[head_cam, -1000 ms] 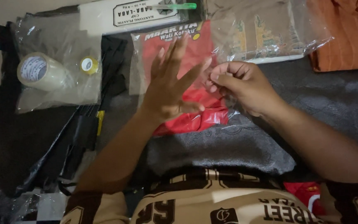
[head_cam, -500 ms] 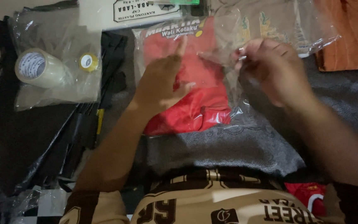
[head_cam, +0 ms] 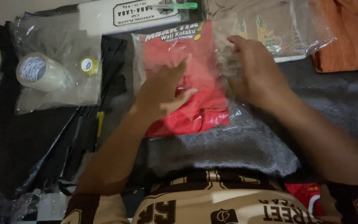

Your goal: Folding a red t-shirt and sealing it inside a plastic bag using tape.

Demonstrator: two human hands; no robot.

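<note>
Left hand point(head_cam: 164, 89) spread flat on red garment point(head_cam: 199, 112), right hand point(head_cam: 253, 70) pinching its clear bag point(head_cam: 224, 45)

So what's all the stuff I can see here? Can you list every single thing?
red garment in clear plastic bag: one, red, middle, under both hands
big tape roll: one, pale clear-yellowish, left, on a clear bag
small tape roll: one, yellow, just right of the big roll
clear bag under the rolls: one, see-through, left
black plastic bags: a pile, black, lower left
white box: one, white, top, with a green pen-like thing on it
bagged tan garment: one, tan, top right
orange cloth: one, orange, far right
grey cloth: one, grey, underneath
left hand: flat on the red garment
right hand: gripping the bag's right edge
</note>
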